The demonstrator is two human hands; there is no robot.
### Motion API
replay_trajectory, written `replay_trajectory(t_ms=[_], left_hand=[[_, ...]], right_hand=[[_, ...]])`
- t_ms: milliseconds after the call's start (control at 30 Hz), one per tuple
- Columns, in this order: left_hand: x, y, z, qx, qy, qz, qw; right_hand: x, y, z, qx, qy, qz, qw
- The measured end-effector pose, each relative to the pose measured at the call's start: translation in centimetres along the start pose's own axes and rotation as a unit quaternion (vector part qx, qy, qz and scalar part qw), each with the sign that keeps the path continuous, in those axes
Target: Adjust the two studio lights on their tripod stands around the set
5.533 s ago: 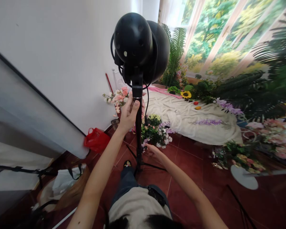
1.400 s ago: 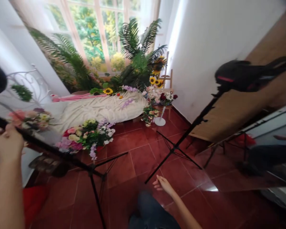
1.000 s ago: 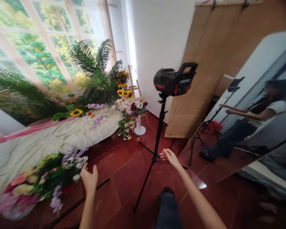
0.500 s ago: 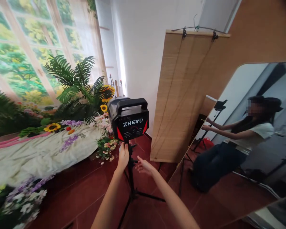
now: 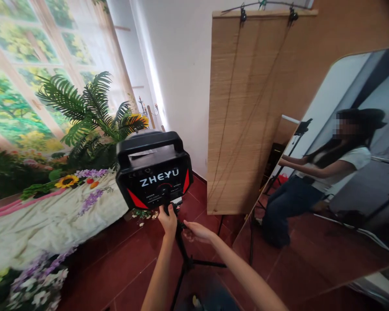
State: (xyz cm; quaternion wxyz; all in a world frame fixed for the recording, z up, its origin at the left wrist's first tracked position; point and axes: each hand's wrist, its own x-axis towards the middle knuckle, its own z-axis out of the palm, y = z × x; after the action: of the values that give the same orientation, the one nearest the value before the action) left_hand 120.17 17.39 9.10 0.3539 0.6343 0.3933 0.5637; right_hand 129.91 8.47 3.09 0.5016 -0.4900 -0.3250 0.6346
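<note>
A black studio light (image 5: 154, 185) with red corners and white "ZHEYU" lettering sits on a black light stand (image 5: 182, 248), its top handle towards me. It leans a little to the left. My left hand (image 5: 168, 221) is closed around the top of the stand, just under the light's back panel. To the right and slightly lower, my right hand (image 5: 197, 232) has its fingers pinched on a small dark knob (image 5: 182, 224) at the side of the pole. The fingertips partly cover the knob.
On the left, a cloth-covered platform (image 5: 116, 203) carries flowers, with a palm plant (image 5: 84, 112) behind. A hanging bamboo blind (image 5: 240, 129) stands right of the light. Further right, a large mirror (image 5: 337, 86) reflects a person. The stand's legs spread over red floor tiles (image 5: 132, 263).
The light has come closer, and its head has tipped and shifted left. My right hand's fingers, spread beside the pole before, have closed on the knob. The view has shifted slightly.
</note>
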Motion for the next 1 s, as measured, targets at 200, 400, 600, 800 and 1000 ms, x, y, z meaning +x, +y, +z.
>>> replay_trajectory(t_ms=[200, 400, 600, 800, 1000], left_hand=[[0.8, 0.3, 0.6, 0.012, 0.021, 0.009, 1.000], [1.1, 1.6, 0.5, 0.029, 0.027, 0.010, 0.999], [1.4, 3.0, 0.9, 0.036, 0.079, 0.017, 0.996], [1.4, 2.8, 0.8, 0.006, 0.043, -0.017, 0.999], [2.8, 3.9, 0.3, 0.001, 0.039, -0.001, 0.999]], right_hand=[[1.2, 1.4, -1.9, -0.045, 0.010, -0.039, 0.998], [0.9, -0.6, -2.6, -0.211, 0.023, -0.201, 0.956], [3.8, -3.9, 0.3, -0.345, -0.049, -0.257, 0.902], [4.9, -2.9, 0.5, -0.354, -0.035, -0.246, 0.902], [4.9, -3.0, 0.6, -0.393, -0.017, -0.225, 0.892]])
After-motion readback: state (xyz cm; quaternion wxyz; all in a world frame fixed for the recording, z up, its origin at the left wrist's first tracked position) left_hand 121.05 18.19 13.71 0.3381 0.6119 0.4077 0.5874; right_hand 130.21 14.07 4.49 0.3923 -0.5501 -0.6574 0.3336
